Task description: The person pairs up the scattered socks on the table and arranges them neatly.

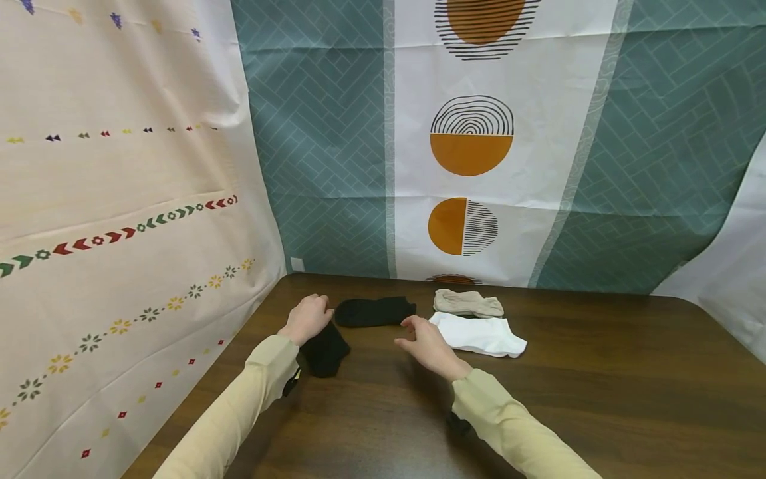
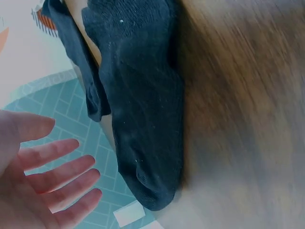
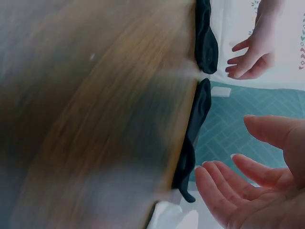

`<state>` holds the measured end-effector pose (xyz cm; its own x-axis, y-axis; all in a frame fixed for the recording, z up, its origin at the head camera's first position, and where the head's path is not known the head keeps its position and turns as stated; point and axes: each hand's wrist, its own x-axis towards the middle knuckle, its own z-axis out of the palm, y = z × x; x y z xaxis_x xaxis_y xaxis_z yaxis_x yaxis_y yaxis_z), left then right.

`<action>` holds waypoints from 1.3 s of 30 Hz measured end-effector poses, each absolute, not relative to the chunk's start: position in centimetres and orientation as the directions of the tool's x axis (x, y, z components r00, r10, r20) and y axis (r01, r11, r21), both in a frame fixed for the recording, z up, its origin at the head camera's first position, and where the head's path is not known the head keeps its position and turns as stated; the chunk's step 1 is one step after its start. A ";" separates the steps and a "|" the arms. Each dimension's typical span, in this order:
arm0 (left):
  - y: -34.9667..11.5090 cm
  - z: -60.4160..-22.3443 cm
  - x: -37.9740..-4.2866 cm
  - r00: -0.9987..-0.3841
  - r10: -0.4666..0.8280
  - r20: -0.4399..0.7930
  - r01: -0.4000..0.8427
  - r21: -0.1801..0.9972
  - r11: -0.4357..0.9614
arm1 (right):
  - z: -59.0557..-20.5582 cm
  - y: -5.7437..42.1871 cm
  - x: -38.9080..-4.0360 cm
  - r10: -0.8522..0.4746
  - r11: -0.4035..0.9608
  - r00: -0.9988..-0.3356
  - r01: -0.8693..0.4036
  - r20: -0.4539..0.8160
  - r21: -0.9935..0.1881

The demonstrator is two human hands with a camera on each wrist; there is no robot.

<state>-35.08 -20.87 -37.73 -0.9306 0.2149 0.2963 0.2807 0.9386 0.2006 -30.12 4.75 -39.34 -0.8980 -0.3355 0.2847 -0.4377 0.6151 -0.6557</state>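
Note:
My left hand (image 1: 307, 317) hovers over a black ankle sock (image 1: 326, 350) at the table's left side, fingers loosely spread and holding nothing. In the left wrist view that sock (image 2: 145, 105) lies flat on the wood, apart from the hand (image 2: 52, 176). Farther back, a second black sock (image 1: 374, 312) stretches sideways. My right hand (image 1: 429, 347) is in the air between this second sock and a white ankle sock (image 1: 479, 334). Its thumb and fingers (image 3: 214, 179) are apart, with nothing between them, in the right wrist view.
Behind the white sock lies a beige ribbed sock (image 1: 467, 303), with a dark edge showing beneath it. The brown wooden table (image 1: 598, 386) extends to the right. Patterned cloth (image 1: 323, 166) hangs along its back edge, and an embroidered pale cloth (image 1: 137, 173) hangs at the left.

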 end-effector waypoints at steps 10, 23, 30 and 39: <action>-21.7 -37.8 -35.2 -0.936 0.209 0.284 0.275 0.213 0.938 | -39.3 3.3 -30.0 -0.320 0.574 -0.918 -0.384 0.234 -0.723; -22.9 -38.3 -35.8 -0.939 0.177 0.296 0.248 0.226 0.942 | -39.6 1.5 -29.8 -0.340 0.559 -0.915 -0.381 0.216 -0.736; -23.3 -38.6 -36.1 -0.931 0.169 0.323 0.244 0.209 0.947 | -40.1 0.5 -29.8 -0.339 0.560 -0.919 -0.371 0.204 -0.741; -23.8 -39.2 -36.3 -0.930 0.171 0.327 0.240 0.184 0.953 | -40.2 -1.0 -29.8 -0.339 0.547 -0.922 -0.354 0.186 -0.759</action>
<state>-36.27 -23.85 -39.24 -0.9296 0.1708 0.3265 0.2399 0.9532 0.1843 -29.81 -1.03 -40.24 -0.9224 -0.3388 0.1858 -0.3537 0.5472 -0.7586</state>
